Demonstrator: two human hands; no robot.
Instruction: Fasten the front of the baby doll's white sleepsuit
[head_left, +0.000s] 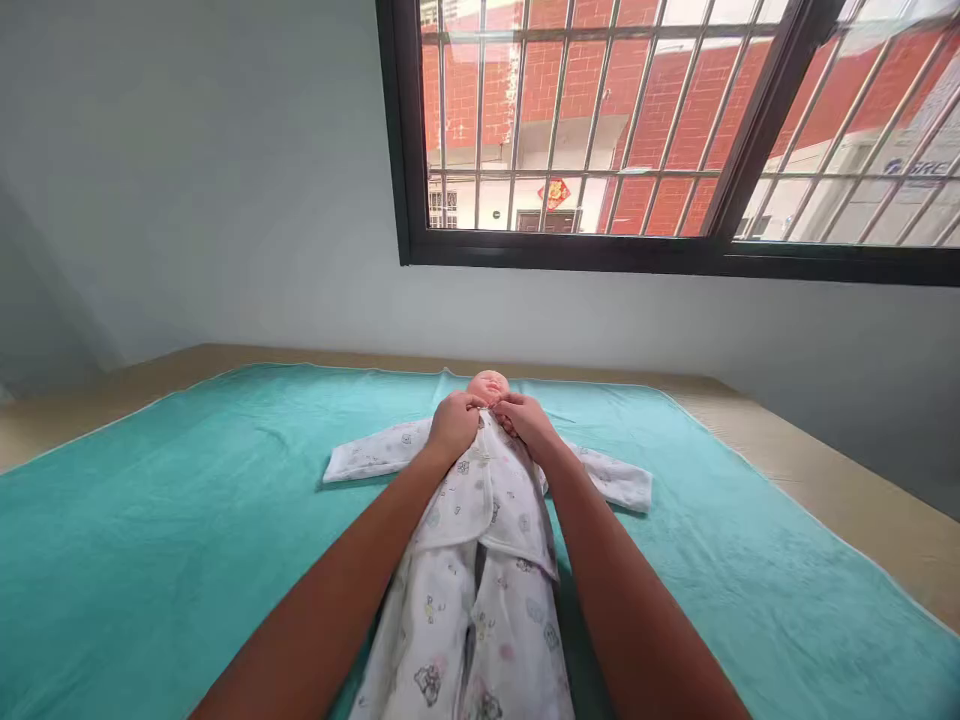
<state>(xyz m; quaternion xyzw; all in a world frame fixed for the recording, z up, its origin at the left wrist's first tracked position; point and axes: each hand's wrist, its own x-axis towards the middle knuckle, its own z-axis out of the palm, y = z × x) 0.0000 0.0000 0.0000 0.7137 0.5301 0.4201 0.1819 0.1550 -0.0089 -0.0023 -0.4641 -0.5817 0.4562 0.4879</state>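
Observation:
A baby doll (488, 384) lies on its back, its head at the far end. It wears a white printed baby jacket (459, 497) and matching trousers (437, 622). Both sleeves are spread out flat to the sides. At the neckline, my left hand (456, 424) pinches the jacket's collar just below the doll's chin. Opposite it, my right hand (525, 420) has its fingers closed at the other side of the collar, close to the left fingertips. The fingertips partly hide the neck opening, so any fastener there cannot be made out.
A turquoise blanket (225, 520) covers most of the light wooden surface (757, 430), whose bare edges show at the back and sides. Behind stands a grey wall (225, 200) with a dark-framed, barred window (570, 250).

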